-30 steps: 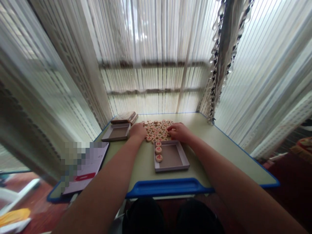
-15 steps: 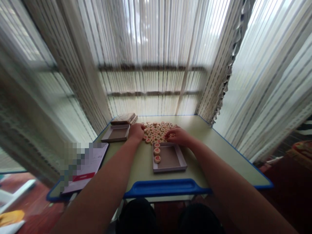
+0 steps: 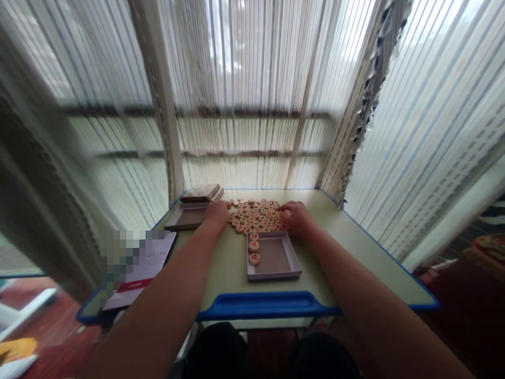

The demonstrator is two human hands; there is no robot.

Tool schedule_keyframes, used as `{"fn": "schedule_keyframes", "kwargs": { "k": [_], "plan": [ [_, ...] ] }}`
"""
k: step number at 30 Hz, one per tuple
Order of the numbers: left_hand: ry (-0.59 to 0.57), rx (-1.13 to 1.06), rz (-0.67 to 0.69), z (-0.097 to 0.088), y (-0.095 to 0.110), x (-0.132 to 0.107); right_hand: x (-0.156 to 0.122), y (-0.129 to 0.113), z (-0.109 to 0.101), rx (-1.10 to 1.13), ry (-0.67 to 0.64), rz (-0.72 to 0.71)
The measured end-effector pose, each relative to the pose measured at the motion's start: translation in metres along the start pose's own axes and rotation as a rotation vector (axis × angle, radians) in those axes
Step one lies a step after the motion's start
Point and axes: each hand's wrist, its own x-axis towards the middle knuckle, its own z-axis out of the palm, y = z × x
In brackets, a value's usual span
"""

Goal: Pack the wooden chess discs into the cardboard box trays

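The Chinese chess pieces [image 3: 256, 216] lie crowded between both hands on the pale green table [image 3: 340, 223], just beyond a shallow box [image 3: 272, 276]. Left hand [image 3: 218, 213] and right hand [image 3: 295, 217] have bent fingers at their borders; whether they grasp any, I cannot tell. Rightward, the tabletop extends widely until its blue edge [image 3: 428, 307]. Inside the box, two red-lettered discs [image 3: 254, 246] read 炮.

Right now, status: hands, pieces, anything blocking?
Left hand, right hand flank piece pile. Near box, three pieces inside, stands before pile. No obstruction visible.
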Motion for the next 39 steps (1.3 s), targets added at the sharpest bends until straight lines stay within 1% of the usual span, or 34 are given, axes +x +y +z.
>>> {"fn": "schedule_keyframes", "kwargs": {
  "k": [2,5,9,12,14,15,18,20,24,29,32,34,36,38,39],
  "plan": [
    [0.011,0.017,0.043,0.002,0.000,0.001,0.001,0.004,0.001,-0.021,0.021,0.047],
    [0.021,0.024,0.108,0.003,0.000,0.000,0.002,0.006,0.002,-0.035,0.016,0.076],
    [-0.022,0.010,0.102,-0.005,-0.001,-0.001,0.002,0.007,0.000,-0.048,0.004,0.080],
    [0.006,-0.043,0.107,-0.013,-0.003,-0.003,0.002,0.008,0.000,-0.048,0.001,0.089],
    [0.023,-0.040,0.097,-0.016,-0.004,-0.004,0.002,0.009,0.000,-0.043,0.001,0.079],
    [0.008,-0.029,0.099,-0.017,-0.004,-0.005,0.001,0.009,0.000,-0.041,0.003,0.072],
    [-0.112,-0.003,0.157,-0.016,-0.004,-0.006,0.002,0.009,0.001,-0.041,0.003,0.049],
    [-0.150,0.010,0.183,-0.015,-0.004,-0.005,0.002,0.009,0.001,-0.043,-0.005,0.048],
    [-0.118,-0.020,0.148,-0.013,-0.006,-0.002,0.003,0.008,0.000,-0.050,-0.029,0.059],
    [-0.033,-0.039,0.134,-0.012,-0.008,-0.001,0.003,0.007,0.001,-0.038,-0.005,0.046],
    [-0.022,-0.005,0.112,-0.014,-0.008,-0.002,0.003,0.008,0.002,-0.016,0.012,0.041],
    [-0.052,0.035,0.101,-0.016,-0.007,-0.004,0.003,0.009,0.002,-0.005,0.025,0.044],
    [-0.107,0.072,0.119,-0.018,-0.006,-0.005,0.003,0.010,0.003,-0.002,0.036,0.047],
    [-0.161,0.074,0.136,-0.020,-0.005,-0.006,0.003,0.011,0.004,-0.002,0.039,0.045],
    [-0.170,0.066,0.139,-0.020,-0.005,-0.006,0.003,0.012,0.004,-0.003,0.037,0.043]
  ]
}}
